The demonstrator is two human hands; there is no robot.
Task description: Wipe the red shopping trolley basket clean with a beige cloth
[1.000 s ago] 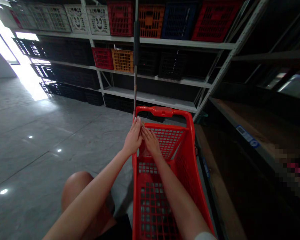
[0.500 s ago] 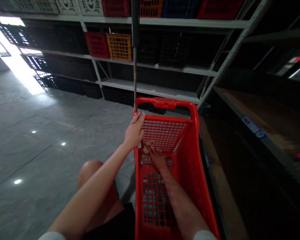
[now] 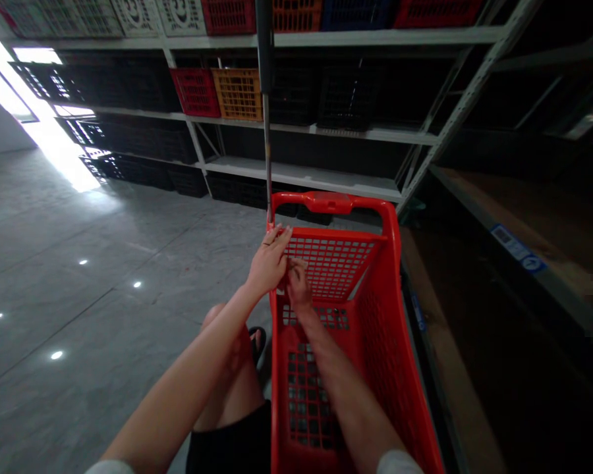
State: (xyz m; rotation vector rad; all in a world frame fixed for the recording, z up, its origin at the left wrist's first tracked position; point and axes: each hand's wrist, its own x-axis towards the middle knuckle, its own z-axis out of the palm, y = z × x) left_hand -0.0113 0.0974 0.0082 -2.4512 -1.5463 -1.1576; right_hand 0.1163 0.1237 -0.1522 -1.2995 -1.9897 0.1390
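A red plastic shopping basket cart (image 3: 356, 368), with grid-pattern walls and floor, stands in front of me. My left hand (image 3: 267, 262) lies over its far left corner, fingers stretched out along the top edge of the far mesh panel (image 3: 338, 263). Inside the basket, my right hand (image 3: 299, 283) is close below the left one, near that same corner. Its fingers are curled together, and what they hold, if anything, is hidden. A thin metal pole with a dark grip (image 3: 267, 131) rises from the corner beside my left hand.
Metal shelving (image 3: 326, 135) with crates runs across the back, among them a red crate (image 3: 195, 92) and a yellow crate (image 3: 238, 94). To the right, a wooden shelf with a blue label (image 3: 518, 247) stands close to the basket. Grey floor (image 3: 128, 316) stretches left; my knee is beside the basket.
My right hand has moved up from low inside the basket towards the left hand, and its fingers have curled in. My left hand stays on the corner. The view has shifted slightly.
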